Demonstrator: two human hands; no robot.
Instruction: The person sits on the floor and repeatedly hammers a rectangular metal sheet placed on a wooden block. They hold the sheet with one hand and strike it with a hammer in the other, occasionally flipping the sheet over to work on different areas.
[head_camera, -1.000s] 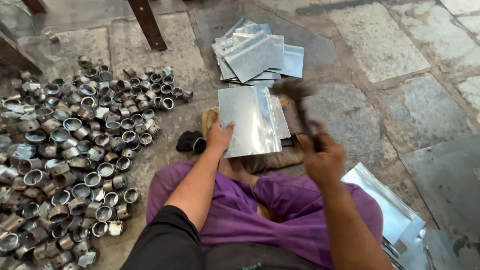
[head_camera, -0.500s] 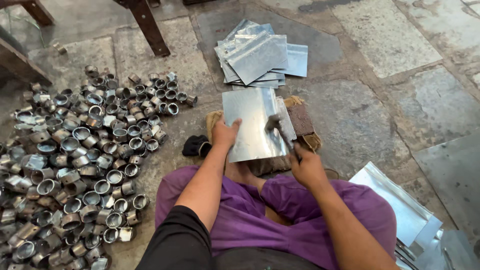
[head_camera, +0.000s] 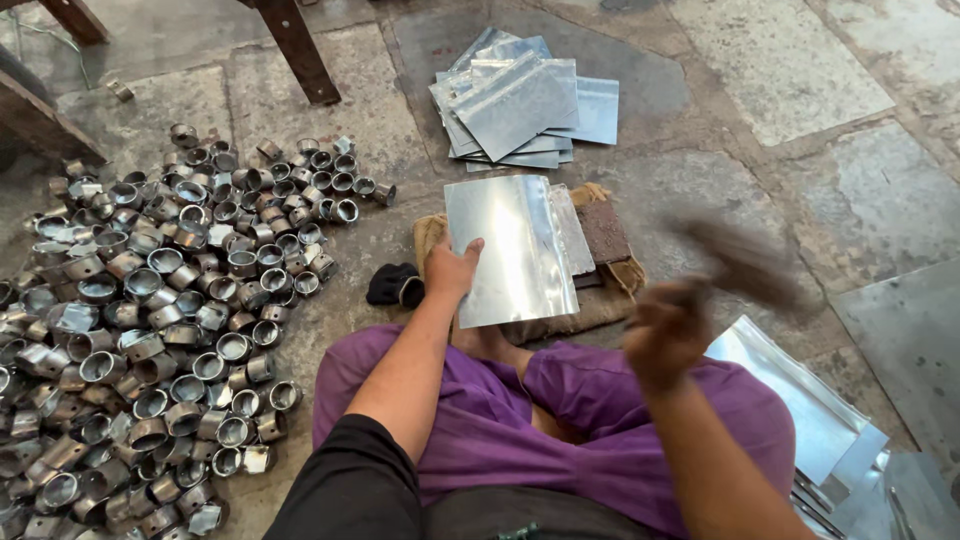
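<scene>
Metal sheet (head_camera: 512, 250) under left hand (head_camera: 452, 270); right hand (head_camera: 665, 335) grips hammer (head_camera: 745, 262).

Daylight falls on a worn stone-slab floor (head_camera: 820, 60), with dark wooden furniture legs (head_camera: 295, 50) standing at eleven o'clock.

Right hand (head_camera: 668, 330) with mallet (head_camera: 745, 262) raised again

Shiny rectangular metal sheet (head_camera: 515, 250) flat on padded block; blurred mallet (head_camera: 745, 262) raised.
</scene>
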